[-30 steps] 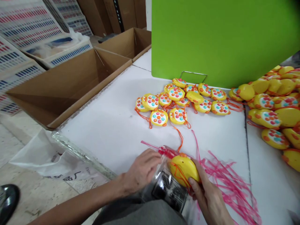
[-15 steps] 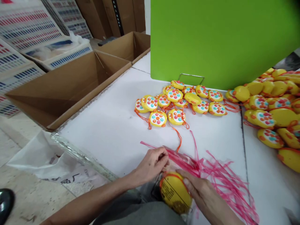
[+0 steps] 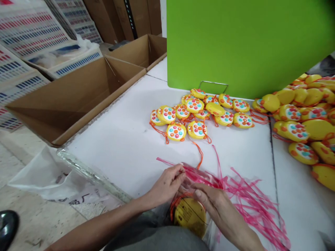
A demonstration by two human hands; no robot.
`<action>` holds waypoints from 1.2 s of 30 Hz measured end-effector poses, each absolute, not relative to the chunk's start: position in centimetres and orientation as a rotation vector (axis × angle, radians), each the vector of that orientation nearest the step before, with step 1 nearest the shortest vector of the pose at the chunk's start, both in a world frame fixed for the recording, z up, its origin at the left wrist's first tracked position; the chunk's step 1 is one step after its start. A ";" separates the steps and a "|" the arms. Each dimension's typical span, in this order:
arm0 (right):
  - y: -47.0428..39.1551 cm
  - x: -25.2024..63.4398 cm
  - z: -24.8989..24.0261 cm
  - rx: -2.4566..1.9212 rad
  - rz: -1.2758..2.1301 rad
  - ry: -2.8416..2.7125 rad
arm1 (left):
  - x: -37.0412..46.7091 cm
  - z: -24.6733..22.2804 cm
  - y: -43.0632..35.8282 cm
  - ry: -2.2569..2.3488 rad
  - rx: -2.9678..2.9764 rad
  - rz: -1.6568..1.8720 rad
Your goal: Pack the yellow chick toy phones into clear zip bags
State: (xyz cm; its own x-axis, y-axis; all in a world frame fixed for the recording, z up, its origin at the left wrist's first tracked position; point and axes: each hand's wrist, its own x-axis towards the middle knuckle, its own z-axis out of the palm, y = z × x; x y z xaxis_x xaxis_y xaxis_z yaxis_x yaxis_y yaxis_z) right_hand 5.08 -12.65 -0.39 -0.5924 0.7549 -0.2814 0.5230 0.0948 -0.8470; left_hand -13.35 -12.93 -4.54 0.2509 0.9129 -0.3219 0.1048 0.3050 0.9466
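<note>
A yellow animal-shaped toy (image 3: 190,216) with dark print on its back and an orange cord lies inside a clear plastic bag (image 3: 210,232), low in front of me at the table's near edge. My left hand (image 3: 171,181) is closed in a pinch at the bag's mouth, left of the pink strips. My right hand (image 3: 218,204) lies over the upper right of the bag, thumb and fingers close together on its film; its fingertips are partly hidden. Pink plastic ribbons (image 3: 251,198) spread on the table beside and under that hand.
Several yellow toys with coloured dots (image 3: 195,106) lie mid-table, and a larger heap (image 3: 306,115) is at the right. A green panel (image 3: 222,45) stands behind them. Open cardboard boxes (image 3: 78,97) line the left edge; plastic crates (image 3: 28,31) stand beyond.
The toy has slid down and left, deeper into the clear bag. My right hand has moved off its side up to the bag's mouth. My left hand has barely moved.
</note>
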 end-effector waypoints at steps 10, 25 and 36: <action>-12.1 2.5 -3.0 -1.473 0.674 -2.368 | -13.5 -4.3 -12.8 1.131 1.217 0.686; -12.4 19.4 -4.2 -2.670 0.447 -1.783 | -14.8 -4.1 -12.7 1.235 1.236 0.620; -14.0 13.0 -2.3 -1.990 0.823 -1.836 | -15.1 -5.1 -13.2 1.159 0.954 0.686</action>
State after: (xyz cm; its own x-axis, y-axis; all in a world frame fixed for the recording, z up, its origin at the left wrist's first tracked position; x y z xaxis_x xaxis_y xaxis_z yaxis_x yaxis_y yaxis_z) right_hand 12.96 -13.95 -2.30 0.0134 0.9797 -0.2002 0.8014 -0.1302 -0.5837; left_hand -15.13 -13.24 -5.10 0.2814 0.8524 -0.4406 0.0237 0.4529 0.8913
